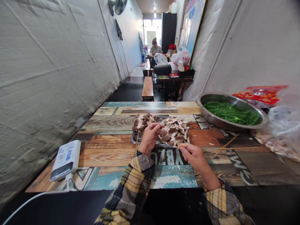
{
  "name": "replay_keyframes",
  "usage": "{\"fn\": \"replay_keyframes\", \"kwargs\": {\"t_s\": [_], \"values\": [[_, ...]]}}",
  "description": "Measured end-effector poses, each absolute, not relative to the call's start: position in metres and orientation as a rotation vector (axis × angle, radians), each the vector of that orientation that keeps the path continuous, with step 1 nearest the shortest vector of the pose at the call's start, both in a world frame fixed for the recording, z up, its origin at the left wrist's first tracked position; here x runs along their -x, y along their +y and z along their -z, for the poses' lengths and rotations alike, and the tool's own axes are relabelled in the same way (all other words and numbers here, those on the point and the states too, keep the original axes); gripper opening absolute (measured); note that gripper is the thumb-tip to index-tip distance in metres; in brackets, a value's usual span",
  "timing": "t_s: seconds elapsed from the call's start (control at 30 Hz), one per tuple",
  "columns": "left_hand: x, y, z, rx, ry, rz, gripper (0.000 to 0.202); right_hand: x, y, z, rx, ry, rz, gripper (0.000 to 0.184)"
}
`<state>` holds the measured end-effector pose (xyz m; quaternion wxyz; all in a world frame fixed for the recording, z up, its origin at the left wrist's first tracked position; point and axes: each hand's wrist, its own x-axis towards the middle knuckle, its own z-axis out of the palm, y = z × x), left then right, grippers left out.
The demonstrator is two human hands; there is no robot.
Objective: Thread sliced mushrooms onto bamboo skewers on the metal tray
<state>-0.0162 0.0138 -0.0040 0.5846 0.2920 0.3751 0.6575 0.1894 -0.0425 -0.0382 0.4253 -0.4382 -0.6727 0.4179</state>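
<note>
A metal tray (134, 137) heaped with sliced mushroom pieces (174, 129) sits mid-table, with skewered mushrooms (142, 121) at its left end. My left hand (149, 137) hovers at the tray's near edge, fingers pinched on a mushroom piece. My right hand (193, 153) is just in front of the tray, fingers closed on a thin bamboo skewer that points towards the left hand. Both sleeves are yellow-and-dark plaid.
A steel bowl of green chives (231, 112) stands at the right, with plastic bags (278, 125) beyond it. A loose skewer (225, 146) lies on the table. A white power bank (67, 159) with a cable rests at the left. Another person sits far down the aisle.
</note>
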Motion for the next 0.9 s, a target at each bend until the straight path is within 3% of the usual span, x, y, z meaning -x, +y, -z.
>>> {"fn": "replay_keyframes", "kwargs": {"t_s": [0.9], "values": [[0.0159,0.0124,-0.0020,-0.827,0.914,-1.518,0.025,-0.1890,-0.0405,0.0380,1.108,-1.724,-1.041,0.033]]}}
